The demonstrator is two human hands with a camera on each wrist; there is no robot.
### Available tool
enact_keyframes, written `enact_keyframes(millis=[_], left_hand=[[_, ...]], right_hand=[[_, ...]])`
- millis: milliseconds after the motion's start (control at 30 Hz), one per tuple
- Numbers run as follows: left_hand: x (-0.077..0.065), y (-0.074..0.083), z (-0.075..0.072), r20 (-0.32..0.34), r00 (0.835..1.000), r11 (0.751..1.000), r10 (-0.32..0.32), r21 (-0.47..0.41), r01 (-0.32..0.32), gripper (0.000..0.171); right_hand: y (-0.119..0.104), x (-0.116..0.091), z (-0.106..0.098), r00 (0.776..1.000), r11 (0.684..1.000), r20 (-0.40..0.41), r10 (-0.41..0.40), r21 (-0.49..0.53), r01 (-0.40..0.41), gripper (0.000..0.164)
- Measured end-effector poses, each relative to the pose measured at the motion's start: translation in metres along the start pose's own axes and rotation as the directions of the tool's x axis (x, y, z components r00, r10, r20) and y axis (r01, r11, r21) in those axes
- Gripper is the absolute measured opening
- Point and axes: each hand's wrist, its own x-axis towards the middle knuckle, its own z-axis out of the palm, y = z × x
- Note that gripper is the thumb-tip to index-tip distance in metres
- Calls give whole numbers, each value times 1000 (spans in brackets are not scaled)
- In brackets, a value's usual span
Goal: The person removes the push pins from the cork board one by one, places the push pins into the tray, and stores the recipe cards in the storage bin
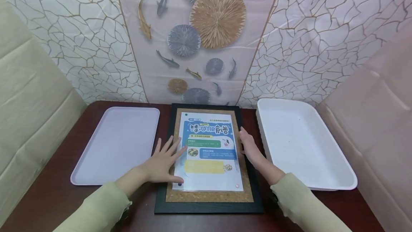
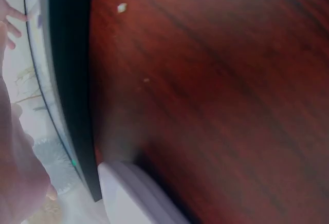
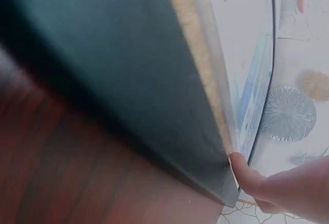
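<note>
A cork board (image 1: pixel 209 197) in a black frame (image 1: pixel 209 208) lies on the table, its long sides running away from me. On it is a glossy printed poster (image 1: pixel 209 180) with blue, green and yellow blocks. Small round pins show at several corners: a green pin (image 1: pixel 186 115), a dark pin (image 1: pixel 180 184) and a pinkish pin (image 1: pixel 237 185). My left hand (image 1: pixel 161 165) spreads its fingers over the board's left side, fingertips at the poster's edge. My right hand (image 1: pixel 252 149) rests along the right side of the frame, fingers extended; in the right wrist view a fingertip (image 3: pixel 237 160) touches the frame's inner edge.
A flat pale tray (image 1: pixel 117 146) lies left of the board. To the right stands a deeper white tray (image 1: pixel 305 142) with raised walls. Behind the dark red table (image 1: pixel 141 210) hangs a patterned backdrop (image 1: pixel 209 63); padded panels (image 1: pixel 29 117) flank both sides.
</note>
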Motion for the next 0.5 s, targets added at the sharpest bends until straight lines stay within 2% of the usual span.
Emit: enact_keyframes(millis=[133, 300, 400, 500], left_hand=[[0, -2, 7, 21, 1000, 1000, -2, 20, 2, 99], [-1, -3, 13, 44, 999, 999, 9, 43, -11, 97], [-2, -3, 14, 52, 999, 999, 14, 40, -16, 95], [-1, -3, 14, 56, 998, 999, 20, 40, -23, 94]], right_hand=[[-2, 4, 0, 996, 991, -37, 83, 105, -78, 78], [-6, 9, 0, 982, 970, -68, 178, 180, -164, 81], [-7, 13, 1, 969, 959, -101, 225, 198, -203, 74], [-7, 16, 3, 953, 955, -134, 272, 161, -250, 63]])
